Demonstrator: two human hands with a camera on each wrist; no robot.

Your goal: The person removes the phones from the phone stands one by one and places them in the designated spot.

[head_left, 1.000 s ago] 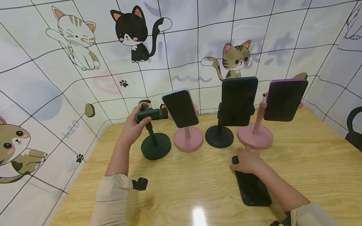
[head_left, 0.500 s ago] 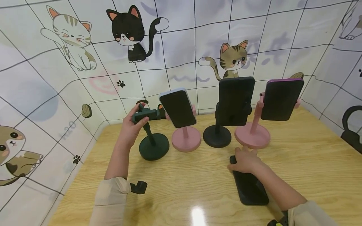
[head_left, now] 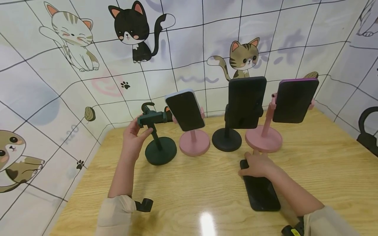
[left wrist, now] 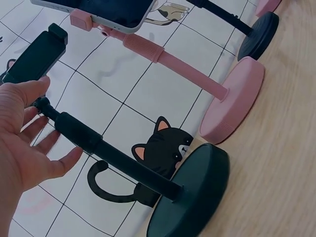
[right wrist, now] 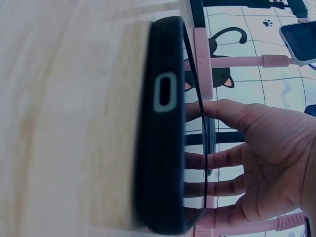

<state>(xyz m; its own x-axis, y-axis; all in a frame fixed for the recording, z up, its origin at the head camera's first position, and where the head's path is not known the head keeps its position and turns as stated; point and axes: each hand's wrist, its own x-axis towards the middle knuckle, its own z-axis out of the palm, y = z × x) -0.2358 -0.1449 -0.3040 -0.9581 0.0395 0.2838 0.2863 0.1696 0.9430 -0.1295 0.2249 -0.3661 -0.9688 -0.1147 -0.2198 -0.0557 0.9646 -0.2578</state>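
My left hand (head_left: 131,141) is beside the upper part of a dark green phone stand (head_left: 160,152), just below its bare clamp (head_left: 156,117). In the left wrist view its fingers (left wrist: 61,164) are loose behind the slim post (left wrist: 138,168), with the thumb (left wrist: 34,90) overlapping the clamp's lower edge. My right hand (head_left: 260,166) is spread over the far end of a black phone (head_left: 262,196) lying face up on the table. In the right wrist view the phone's charging port edge faces the camera, and the straight fingers (right wrist: 229,155) reflect in its screen.
To the right stand a pink stand (head_left: 195,143) with a light-framed phone (head_left: 186,110), a black stand (head_left: 226,141) with a black phone (head_left: 246,102), and another pink stand (head_left: 263,139) with a purple-edged phone (head_left: 295,101). A cat-print wall covering (head_left: 195,49) backs the wooden table (head_left: 189,190).
My left hand has let go of the green stand's clamp and dropped slightly lower. The right hand stays over the phone, and the head view has shifted a little.
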